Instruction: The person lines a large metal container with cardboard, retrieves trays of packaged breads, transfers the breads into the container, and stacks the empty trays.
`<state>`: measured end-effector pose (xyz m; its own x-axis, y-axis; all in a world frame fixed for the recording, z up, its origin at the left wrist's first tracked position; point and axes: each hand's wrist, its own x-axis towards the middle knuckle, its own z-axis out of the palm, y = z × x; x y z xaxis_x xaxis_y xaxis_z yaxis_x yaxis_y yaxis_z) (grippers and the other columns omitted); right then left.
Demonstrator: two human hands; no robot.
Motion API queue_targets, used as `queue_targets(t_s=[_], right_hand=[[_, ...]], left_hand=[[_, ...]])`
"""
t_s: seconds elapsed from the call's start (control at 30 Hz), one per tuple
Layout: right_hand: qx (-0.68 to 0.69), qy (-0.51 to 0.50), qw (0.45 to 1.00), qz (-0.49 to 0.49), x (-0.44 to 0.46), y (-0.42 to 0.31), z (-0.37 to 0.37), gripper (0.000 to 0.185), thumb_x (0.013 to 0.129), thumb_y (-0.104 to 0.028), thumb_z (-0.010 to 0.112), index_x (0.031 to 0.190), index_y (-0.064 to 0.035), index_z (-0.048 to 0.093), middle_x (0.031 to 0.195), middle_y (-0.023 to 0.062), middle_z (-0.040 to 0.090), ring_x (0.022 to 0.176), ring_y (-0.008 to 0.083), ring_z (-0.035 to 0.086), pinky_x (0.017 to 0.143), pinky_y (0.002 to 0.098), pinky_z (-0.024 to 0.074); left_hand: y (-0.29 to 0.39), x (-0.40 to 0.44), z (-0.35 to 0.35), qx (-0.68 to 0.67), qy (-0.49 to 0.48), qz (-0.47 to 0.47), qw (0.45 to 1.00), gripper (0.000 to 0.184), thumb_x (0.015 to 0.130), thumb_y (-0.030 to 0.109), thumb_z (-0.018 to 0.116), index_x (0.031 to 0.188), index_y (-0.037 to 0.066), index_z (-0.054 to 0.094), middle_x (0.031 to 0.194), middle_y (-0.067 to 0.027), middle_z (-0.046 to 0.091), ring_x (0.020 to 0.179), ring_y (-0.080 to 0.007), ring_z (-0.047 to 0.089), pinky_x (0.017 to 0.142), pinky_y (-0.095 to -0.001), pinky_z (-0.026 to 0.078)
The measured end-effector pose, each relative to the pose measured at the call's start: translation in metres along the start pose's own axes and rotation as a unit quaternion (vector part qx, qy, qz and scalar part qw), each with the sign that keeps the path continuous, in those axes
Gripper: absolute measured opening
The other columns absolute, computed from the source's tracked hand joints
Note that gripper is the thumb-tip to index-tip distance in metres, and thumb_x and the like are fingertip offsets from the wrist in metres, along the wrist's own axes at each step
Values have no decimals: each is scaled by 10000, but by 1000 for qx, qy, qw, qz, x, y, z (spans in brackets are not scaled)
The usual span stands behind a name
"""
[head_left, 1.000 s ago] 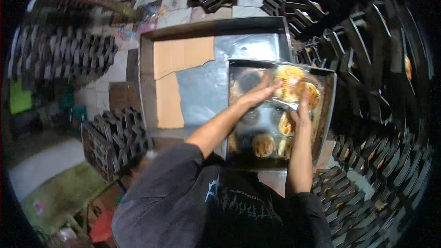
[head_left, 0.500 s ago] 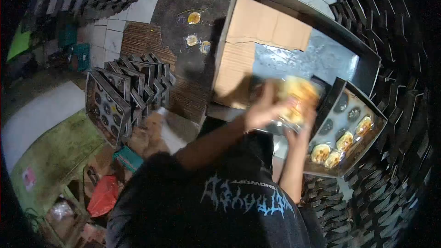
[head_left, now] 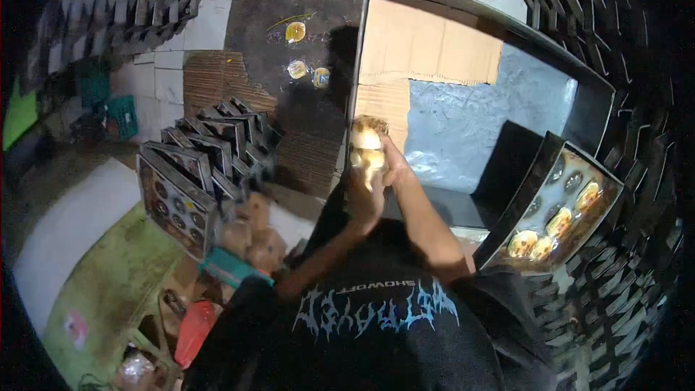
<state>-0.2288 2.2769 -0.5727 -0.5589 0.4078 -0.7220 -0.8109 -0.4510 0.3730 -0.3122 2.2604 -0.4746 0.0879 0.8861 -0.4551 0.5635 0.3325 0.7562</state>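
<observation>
In front of my body, at the left wall of the big shallow metal box, I have a small stack of round, pale, brown-spotted cakes. My left hand is closed around its lower part. From the right side my right hand also grips the stack; some of its fingers are hidden. To the right, a tilted baking tray with round wells leans on the box edge. Several browned cakes lie on it, while other wells show dark and bare.
Sheets of cardboard line part of the box. At left stand several stacked well trays. Three small cakes or scraps lie on the dark floor mat. A red bag sits lower left. Stacked metal trays rise on the right.
Both hands have moved left with the cakes, from beside the tilted tray to the box's left wall. The cakes on the tray stay in place; the view has shifted slightly.
</observation>
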Motion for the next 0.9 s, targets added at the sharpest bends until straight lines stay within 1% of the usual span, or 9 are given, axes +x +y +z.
queue_targets(t_s=[0.13,0.2,0.23,0.37,0.47,0.6,0.7,0.8,0.9], right_hand=[[-70,71,994,-36,-9,-7,12,616,803,-574,442,1221,-122,471,1145,169,539,972,292,554,851,461,423],[-312,259,913,-33,-33,-13,25,823,728,-699,409,1298,-106,369,1338,156,354,1225,324,323,979,487,263],[-208,58,975,60,-21,-28,0,874,735,-714,359,1385,-154,190,1442,156,82,1321,336,69,1016,541,33],[-251,263,930,-48,-47,-31,3,760,789,-630,400,1333,-104,319,1371,205,273,1275,305,240,1015,487,168],[-238,265,911,-206,-98,-21,-8,629,822,-503,482,1235,-34,409,1218,176,442,1134,247,411,929,353,319],[-307,250,819,-415,-248,32,-28,375,870,-314,526,1033,23,530,1020,116,581,888,181,582,797,275,447],[-210,310,792,-483,-350,70,-80,254,898,-213,485,979,18,553,877,75,621,784,141,587,740,273,465],[-223,516,614,-553,-430,76,-140,213,892,-175,479,937,18,557,799,46,597,719,119,533,683,255,436],[-355,572,515,-531,-464,45,-201,195,872,-118,436,973,8,545,825,123,603,734,177,560,694,286,440]], left_hand=[[24,-13,-5,199,-13,169,965,412,848,177,454,1203,-24,398,1136,-219,477,1085,-376,431,908,-429,344],[49,31,0,125,-29,200,971,359,845,171,452,1141,-32,442,1091,-224,498,1066,-360,450,871,-431,367],[56,57,7,164,-40,183,968,334,845,173,447,1105,-35,462,1042,-209,521,1011,-360,480,856,-437,377],[11,169,53,265,-64,406,872,242,845,190,434,908,-20,534,824,-158,568,791,-326,557,742,-422,432],[27,187,56,340,-388,226,826,197,804,174,491,886,2,540,801,-181,536,793,-301,542,717,-367,437],[78,103,112,146,-130,318,928,231,866,227,433,801,40,550,642,-85,538,634,-211,548,584,-336,451],[147,-26,139,48,-337,200,919,224,862,231,464,838,27,552,713,-106,577,654,-225,553,616,-319,453],[138,-147,193,-153,-514,84,840,208,870,212,459,903,22,536,799,-68,589,664,-166,548,603,-263,448],[126,-211,251,-80,-504,-192,838,286,887,235,429,1088,34,464,970,-60,557,773,-142,547,645,-246,453]])
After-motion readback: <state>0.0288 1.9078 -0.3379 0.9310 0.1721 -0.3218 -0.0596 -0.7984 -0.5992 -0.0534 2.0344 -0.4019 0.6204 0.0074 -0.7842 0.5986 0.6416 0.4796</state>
